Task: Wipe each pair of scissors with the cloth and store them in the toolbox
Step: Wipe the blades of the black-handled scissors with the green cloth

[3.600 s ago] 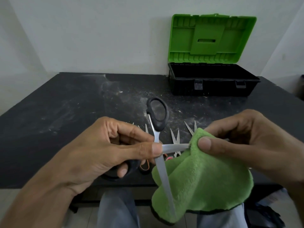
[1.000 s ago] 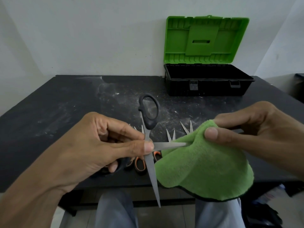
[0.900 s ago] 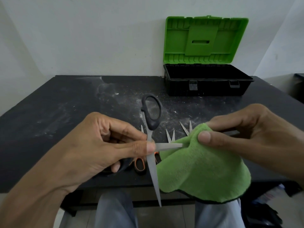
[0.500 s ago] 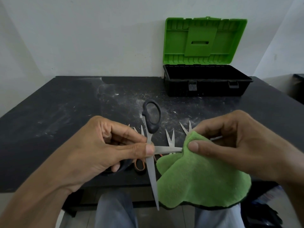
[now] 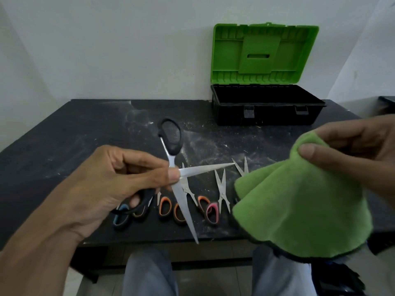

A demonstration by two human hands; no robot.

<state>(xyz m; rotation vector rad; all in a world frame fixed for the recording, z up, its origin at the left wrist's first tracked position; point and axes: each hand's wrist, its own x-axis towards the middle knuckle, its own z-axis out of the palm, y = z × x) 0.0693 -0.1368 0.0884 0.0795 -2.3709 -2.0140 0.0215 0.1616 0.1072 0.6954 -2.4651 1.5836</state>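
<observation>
Nearest, the left hand (image 5: pixel 102 184) is curled round the black-handled scissors (image 5: pixel 205 168), thumb and forefinger pinching at the pivot, a lower finger showing at one loop; the blades are spread wide, one pointing to 3 o'clock, the other to about 5 o'clock, the free loop up at 12; the right hand (image 5: pixel 350 150) pinches a fold of the green cloth (image 5: pixel 299 210) between thumb and fingers, the cloth hanging near the 3 o'clock blade tip but apart from it; beyond, on the black table (image 5: pixel 64 146), lie a blue-handled pair (image 5: pixel 120 218), an orange-handled pair (image 5: pixel 165 209) and a pink-handled pair (image 5: pixel 212 212) in a row; farthest, at 1 o'clock, the toolbox (image 5: pixel 267 110) stands open, its green lid (image 5: pixel 265 50) upright.
</observation>
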